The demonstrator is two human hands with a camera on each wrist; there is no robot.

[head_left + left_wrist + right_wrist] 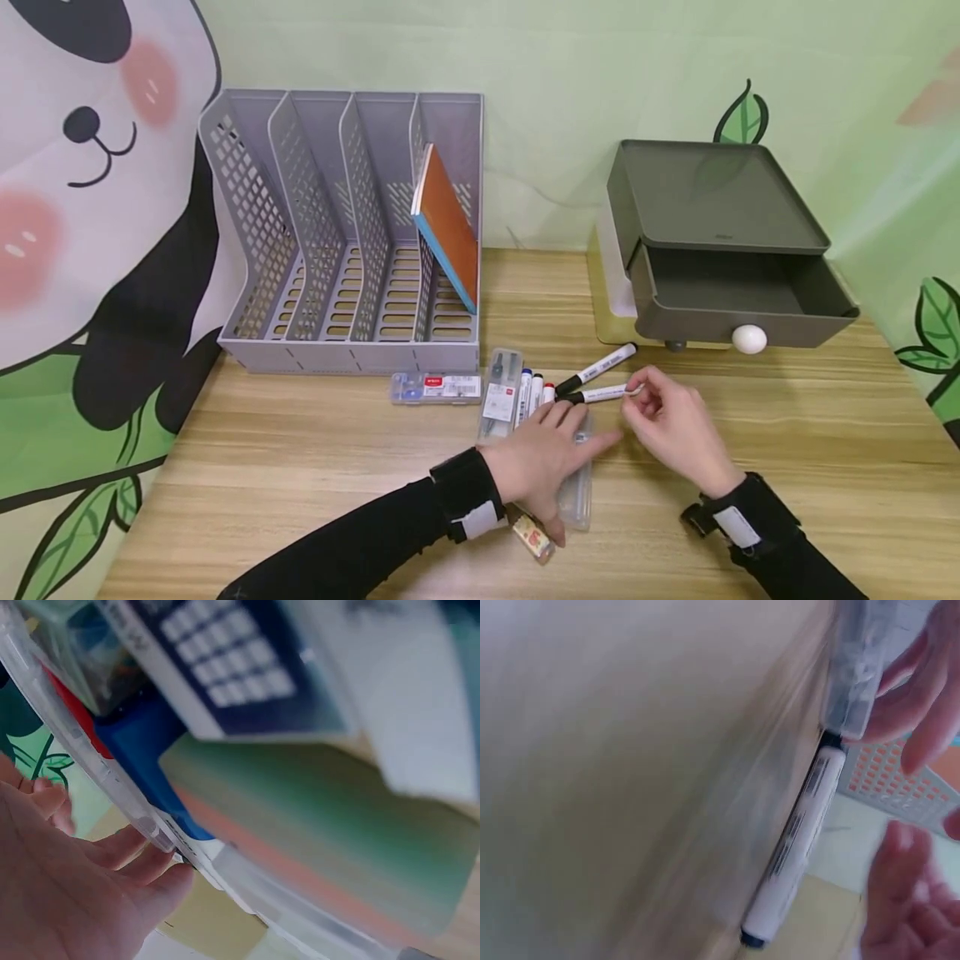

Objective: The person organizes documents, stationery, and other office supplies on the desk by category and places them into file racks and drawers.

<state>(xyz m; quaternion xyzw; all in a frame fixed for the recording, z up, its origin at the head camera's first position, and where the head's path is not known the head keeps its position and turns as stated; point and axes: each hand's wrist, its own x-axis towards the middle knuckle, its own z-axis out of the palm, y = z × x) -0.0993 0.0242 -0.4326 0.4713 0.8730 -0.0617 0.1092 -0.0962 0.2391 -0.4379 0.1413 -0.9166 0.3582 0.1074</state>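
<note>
My left hand point(536, 454) spreads over a clear plastic case point(577, 500), its fingers near several upright-lying white markers point(522, 398) with coloured caps. In the left wrist view, my left fingertips point(169, 874) touch a clear plastic edge. Two white markers with black caps lie to the right: a far marker point(600, 367) and a near marker point(603, 394). My right hand point(678, 429) hovers by the near marker's right end, fingers loosely curled. The right wrist view shows a gap between that hand point(907, 900) and a marker point(799, 840). A small patterned packet point(532, 537) lies below my left palm.
A grey file rack point(348, 357) stands at the back left, holding an orange-covered book point(447, 221). At the right is a dark drawer unit point(723, 196) with its drawer point(693, 321) pulled out. Two clear cases, one flat point(412, 387), one upright point(501, 383), lie before the rack.
</note>
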